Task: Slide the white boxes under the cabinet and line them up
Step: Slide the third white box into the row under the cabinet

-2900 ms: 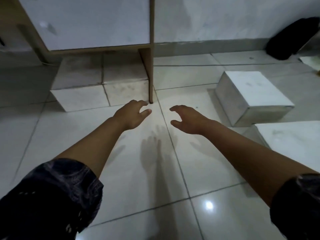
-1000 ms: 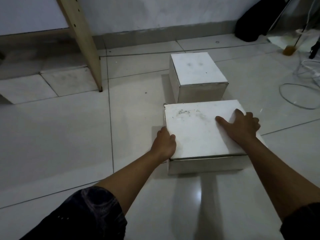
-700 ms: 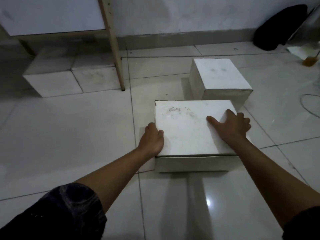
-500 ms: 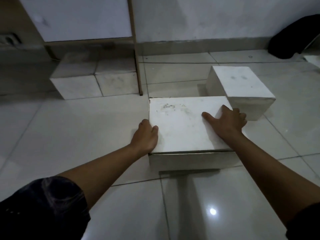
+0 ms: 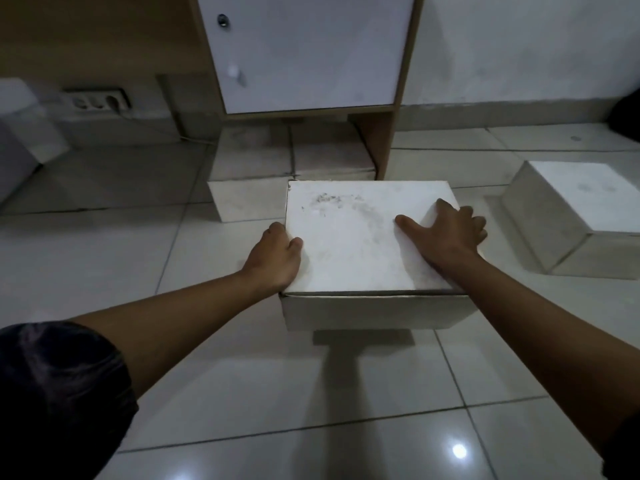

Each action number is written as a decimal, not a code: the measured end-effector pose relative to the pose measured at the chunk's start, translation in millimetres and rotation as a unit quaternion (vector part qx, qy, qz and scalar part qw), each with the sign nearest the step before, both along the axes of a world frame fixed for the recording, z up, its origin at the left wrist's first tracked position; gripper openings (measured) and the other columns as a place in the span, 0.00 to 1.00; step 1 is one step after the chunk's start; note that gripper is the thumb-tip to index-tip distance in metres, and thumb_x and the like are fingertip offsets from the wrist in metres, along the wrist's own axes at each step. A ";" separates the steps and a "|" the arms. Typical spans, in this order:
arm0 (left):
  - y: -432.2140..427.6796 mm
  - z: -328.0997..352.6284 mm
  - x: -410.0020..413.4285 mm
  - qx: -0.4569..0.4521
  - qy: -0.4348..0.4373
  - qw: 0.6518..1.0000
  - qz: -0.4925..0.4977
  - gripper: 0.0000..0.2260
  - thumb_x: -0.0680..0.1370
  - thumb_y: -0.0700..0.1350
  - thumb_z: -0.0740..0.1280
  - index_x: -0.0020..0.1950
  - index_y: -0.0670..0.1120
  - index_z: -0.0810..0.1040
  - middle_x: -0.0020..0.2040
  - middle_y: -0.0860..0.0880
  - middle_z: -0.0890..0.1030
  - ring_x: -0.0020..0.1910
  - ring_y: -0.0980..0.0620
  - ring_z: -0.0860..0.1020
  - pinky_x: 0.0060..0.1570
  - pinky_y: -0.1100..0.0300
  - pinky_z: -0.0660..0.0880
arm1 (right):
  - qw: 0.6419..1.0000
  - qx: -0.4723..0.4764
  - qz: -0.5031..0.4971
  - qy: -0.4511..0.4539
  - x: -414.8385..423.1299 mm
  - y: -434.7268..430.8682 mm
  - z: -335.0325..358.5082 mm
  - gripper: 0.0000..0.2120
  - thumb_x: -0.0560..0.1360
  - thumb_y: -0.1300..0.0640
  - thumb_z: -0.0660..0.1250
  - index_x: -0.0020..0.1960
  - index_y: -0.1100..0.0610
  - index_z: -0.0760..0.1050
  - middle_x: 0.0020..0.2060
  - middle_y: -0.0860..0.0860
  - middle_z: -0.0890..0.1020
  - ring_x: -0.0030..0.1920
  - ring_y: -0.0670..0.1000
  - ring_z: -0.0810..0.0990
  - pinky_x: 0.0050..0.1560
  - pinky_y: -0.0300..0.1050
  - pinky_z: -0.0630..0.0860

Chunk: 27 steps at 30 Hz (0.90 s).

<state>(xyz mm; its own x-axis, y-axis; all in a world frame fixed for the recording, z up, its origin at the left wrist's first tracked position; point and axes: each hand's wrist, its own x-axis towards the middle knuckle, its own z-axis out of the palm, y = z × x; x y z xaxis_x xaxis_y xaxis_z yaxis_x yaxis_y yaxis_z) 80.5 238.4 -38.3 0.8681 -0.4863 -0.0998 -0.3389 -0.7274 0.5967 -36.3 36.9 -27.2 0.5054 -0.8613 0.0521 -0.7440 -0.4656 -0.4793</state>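
Observation:
A flat white box (image 5: 349, 237) with grey smudges on its lid lies on the tiled floor in front of the cabinet (image 5: 304, 53). My left hand (image 5: 277, 258) grips its left edge near the front corner. My right hand (image 5: 446, 233) lies spread on the lid, fingers over the right edge. Two white boxes sit side by side under the cabinet: the left one (image 5: 249, 174) sticks out toward me, and the right one (image 5: 332, 157) is further in. Another white box (image 5: 568, 209) stands on the floor at the right.
The cabinet's wooden leg (image 5: 379, 143) stands just behind the held box's far right corner. A wall socket strip (image 5: 97, 100) with a cable is at the left. A pale object (image 5: 20, 133) fills the far left. A dark object (image 5: 628, 116) lies at the right edge.
The flat box has slid left and toward the cabinet with both hands on it. It now lies in front of the boxes under the cabinet, away from the box at the right.

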 end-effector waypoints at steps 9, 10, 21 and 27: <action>99.0 -16.7 96.5 -0.019 0.008 1.000 0.021 0.17 0.81 0.46 0.54 0.66 0.38 0.67 0.64 0.39 0.72 0.60 0.41 0.74 0.51 0.57 0.67 | 0.999 0.034 0.006 -0.004 89.2 105.3 -13.6 0.37 0.68 0.35 0.67 0.68 0.56 0.65 0.64 0.62 0.69 0.66 0.63 0.64 0.67 0.55 0.61; 110.1 -20.2 104.4 -0.022 0.012 0.999 0.024 0.16 0.81 0.45 0.54 0.65 0.38 0.67 0.64 0.39 0.73 0.59 0.41 0.74 0.50 0.58 0.66 | 0.999 0.035 0.009 0.001 97.8 116.2 -15.9 0.37 0.68 0.35 0.67 0.68 0.56 0.65 0.65 0.62 0.68 0.67 0.64 0.64 0.67 0.56 0.61; 210.7 -66.3 169.7 -0.071 0.080 0.991 0.081 0.18 0.79 0.47 0.58 0.66 0.41 0.69 0.65 0.43 0.75 0.59 0.43 0.75 0.53 0.56 0.69 | 0.996 0.057 0.060 0.040 172.9 210.6 -48.9 0.36 0.67 0.36 0.68 0.68 0.54 0.65 0.63 0.60 0.68 0.65 0.62 0.65 0.67 0.54 0.61; 238.8 -81.9 196.4 -0.095 0.100 0.983 0.120 0.17 0.79 0.44 0.59 0.67 0.40 0.69 0.65 0.41 0.75 0.60 0.41 0.75 0.55 0.54 0.69 | 0.992 0.073 0.080 0.064 205.1 240.5 -64.8 0.36 0.68 0.38 0.68 0.69 0.54 0.63 0.63 0.60 0.68 0.65 0.63 0.65 0.66 0.54 0.62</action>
